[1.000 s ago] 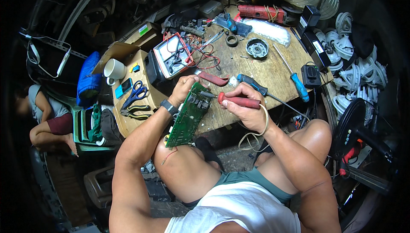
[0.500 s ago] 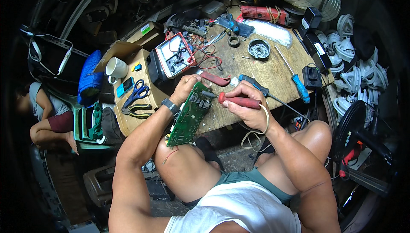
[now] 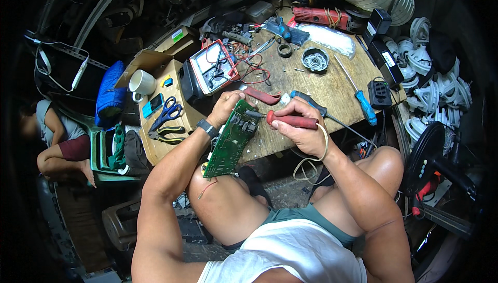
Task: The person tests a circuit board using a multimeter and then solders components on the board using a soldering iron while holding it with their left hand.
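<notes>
My left hand (image 3: 226, 107) is closed on the upper edge of a green circuit board (image 3: 229, 145), which stands tilted with its lower end by my left thigh. Grey and black components show near the board's top. In my right hand (image 3: 302, 122) is a soldering iron (image 3: 293, 120) with a red handle and a pale cord. Its tip end points left at the components near the board's top; whether it touches them I cannot tell. Just beyond my left hand lies a curved red object (image 3: 263, 96) on the wooden table (image 3: 295, 83).
Screwdrivers (image 3: 365, 107), a round metal housing (image 3: 315, 60) and a red angle grinder (image 3: 321, 17) lie on the table. To the left are scissors (image 3: 168, 112), pliers (image 3: 167, 133), a mug (image 3: 141, 84) and a multimeter box (image 3: 210, 65). A person (image 3: 62, 137) sits at far left.
Almost nothing differs. The soldering iron and my right hand have shifted very slightly to the right; the board stays in my left hand.
</notes>
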The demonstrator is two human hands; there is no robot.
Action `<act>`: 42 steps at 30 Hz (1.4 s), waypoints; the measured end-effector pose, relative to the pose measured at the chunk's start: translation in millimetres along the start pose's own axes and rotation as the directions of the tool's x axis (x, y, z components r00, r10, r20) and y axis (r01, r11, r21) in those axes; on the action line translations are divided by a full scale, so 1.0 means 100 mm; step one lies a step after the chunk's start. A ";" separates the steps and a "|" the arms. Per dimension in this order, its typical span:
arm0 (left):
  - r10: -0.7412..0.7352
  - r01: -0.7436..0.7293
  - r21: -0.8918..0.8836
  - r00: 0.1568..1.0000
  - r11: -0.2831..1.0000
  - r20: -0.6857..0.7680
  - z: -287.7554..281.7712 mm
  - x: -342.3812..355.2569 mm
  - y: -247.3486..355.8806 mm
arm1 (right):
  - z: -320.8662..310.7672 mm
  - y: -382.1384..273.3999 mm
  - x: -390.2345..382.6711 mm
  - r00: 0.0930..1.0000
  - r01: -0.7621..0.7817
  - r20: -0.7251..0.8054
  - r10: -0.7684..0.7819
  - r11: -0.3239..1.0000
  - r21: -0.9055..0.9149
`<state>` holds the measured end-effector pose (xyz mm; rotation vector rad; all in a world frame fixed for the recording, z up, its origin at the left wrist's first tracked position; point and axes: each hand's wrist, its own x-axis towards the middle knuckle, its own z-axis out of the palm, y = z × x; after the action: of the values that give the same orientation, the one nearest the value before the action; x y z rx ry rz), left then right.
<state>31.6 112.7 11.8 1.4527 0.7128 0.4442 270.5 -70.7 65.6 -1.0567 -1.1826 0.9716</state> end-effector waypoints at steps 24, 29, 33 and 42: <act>-0.005 0.005 -0.051 1.000 0.999 -0.001 0.00 0.00 -0.01 | -0.01 -0.10 0.00 0.981 0.192 0.038 -0.188 0.966 -0.172; 0.024 -0.022 -0.033 0.999 0.999 0.033 -0.05 0.01 -0.04 | -0.01 -0.12 0.02 0.981 0.191 0.050 -0.185 0.967 -0.167; 0.036 -0.035 -0.021 0.999 0.999 0.026 -0.03 0.00 -0.03 | -0.02 -0.14 0.03 0.976 0.216 0.061 -0.209 0.959 -0.185; -0.003 0.002 0.034 1.000 0.999 0.029 0.01 0.00 0.06 | -0.06 -0.20 0.04 0.983 0.174 0.097 -0.158 0.968 -0.182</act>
<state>33.4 112.5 17.4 1.4870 0.7020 0.4101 277.3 -72.2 85.8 -1.0553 -1.4302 0.7888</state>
